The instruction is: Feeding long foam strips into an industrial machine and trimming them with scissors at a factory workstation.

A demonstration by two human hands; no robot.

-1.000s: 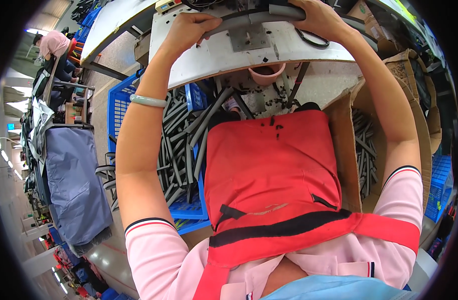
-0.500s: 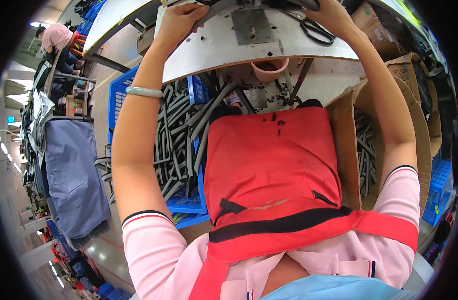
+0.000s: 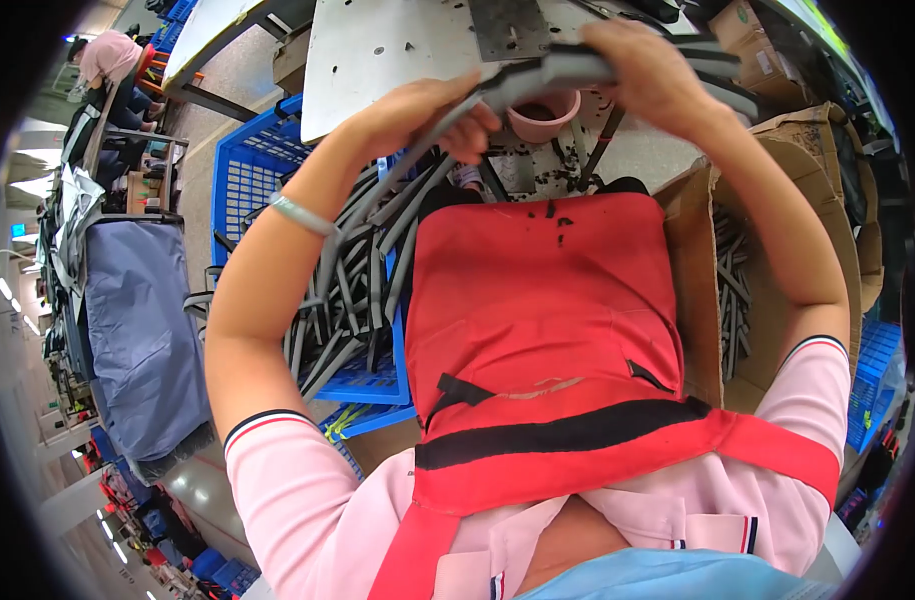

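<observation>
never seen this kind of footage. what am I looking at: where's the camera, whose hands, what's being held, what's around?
There is no machine here. A person wears a wide fisheye camera on the head, looking down their own body, so straight edges bend near the rim. The red apron and pink shirt are the wearer's own.

Both forearms reach up to a pale metal worktable. The left hand and the right hand together hold a long grey strip-like part, fingers closed round it.

Under the table edge sits a small pink cup. On the person's left, a blue plastic crate holds many similar grey parts. On the right, a cardboard box holds more. Another person sits far off at upper left.
</observation>
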